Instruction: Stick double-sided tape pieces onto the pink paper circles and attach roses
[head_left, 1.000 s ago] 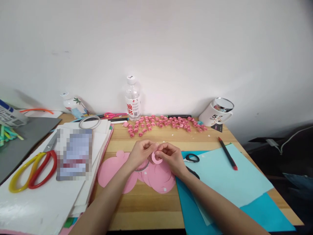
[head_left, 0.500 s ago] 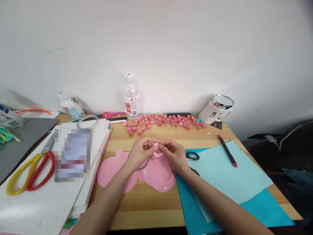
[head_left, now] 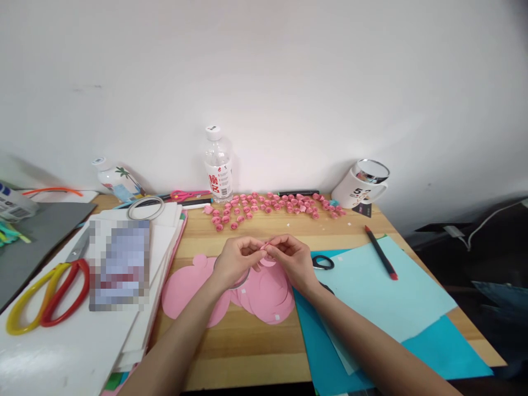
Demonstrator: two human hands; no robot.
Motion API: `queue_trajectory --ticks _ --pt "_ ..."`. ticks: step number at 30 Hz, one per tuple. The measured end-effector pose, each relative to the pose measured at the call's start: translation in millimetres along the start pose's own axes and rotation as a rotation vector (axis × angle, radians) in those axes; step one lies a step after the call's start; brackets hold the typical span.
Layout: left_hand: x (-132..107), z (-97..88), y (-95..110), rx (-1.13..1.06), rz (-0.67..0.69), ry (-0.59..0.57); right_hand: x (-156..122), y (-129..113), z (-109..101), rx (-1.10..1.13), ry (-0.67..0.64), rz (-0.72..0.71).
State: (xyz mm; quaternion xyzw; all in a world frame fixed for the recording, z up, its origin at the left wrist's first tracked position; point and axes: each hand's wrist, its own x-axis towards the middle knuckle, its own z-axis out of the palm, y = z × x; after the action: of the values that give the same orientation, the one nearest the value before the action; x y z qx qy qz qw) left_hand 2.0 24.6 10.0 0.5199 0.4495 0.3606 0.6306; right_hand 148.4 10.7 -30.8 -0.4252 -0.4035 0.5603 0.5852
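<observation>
My left hand and my right hand meet above the middle of the table, both closed. Between their fingertips they pinch a small piece of pink paper, mostly covered by the fingers. Beneath them lie overlapping pink paper circles, with small white squares on some. A grey ring rests on the circles, partly behind my left hand. Behind my hands many rolled pink paper roses are spread across the table. Black-handled scissors lie beside my right wrist, partly hidden.
Teal paper and light blue paper lie right, with a black-and-red pen on top. At the back stand a bottle and a mug. On the left, red-and-yellow scissors rest on a white stack.
The pink piece shows less between my fingertips than before. Both hands stay close together, still pinching it. The whole view has shifted slightly.
</observation>
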Motion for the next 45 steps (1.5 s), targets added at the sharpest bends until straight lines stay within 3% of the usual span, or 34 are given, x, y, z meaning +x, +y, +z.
queue_trajectory --ticks 8,15,22,27,45 --pt "0.1 1.7 -0.5 -0.021 0.011 0.008 0.2 -1.8 1.5 -0.017 0.061 0.040" --pt "0.2 -2.2 3.0 0.022 0.003 0.038 -0.9 -4.3 2.6 -0.089 0.005 0.005" --pt "1.3 -2.2 -4.2 0.024 -0.009 -0.012 -2.5 -3.5 2.6 -0.054 0.038 -0.018" --pt "-0.5 -1.6 -0.6 0.007 -0.015 -0.023 -3.3 -5.9 3.1 -0.130 -0.013 -0.040" --pt "-1.1 3.0 2.2 -0.185 -0.121 0.126 -3.9 0.5 1.7 -0.119 -0.100 -0.030"
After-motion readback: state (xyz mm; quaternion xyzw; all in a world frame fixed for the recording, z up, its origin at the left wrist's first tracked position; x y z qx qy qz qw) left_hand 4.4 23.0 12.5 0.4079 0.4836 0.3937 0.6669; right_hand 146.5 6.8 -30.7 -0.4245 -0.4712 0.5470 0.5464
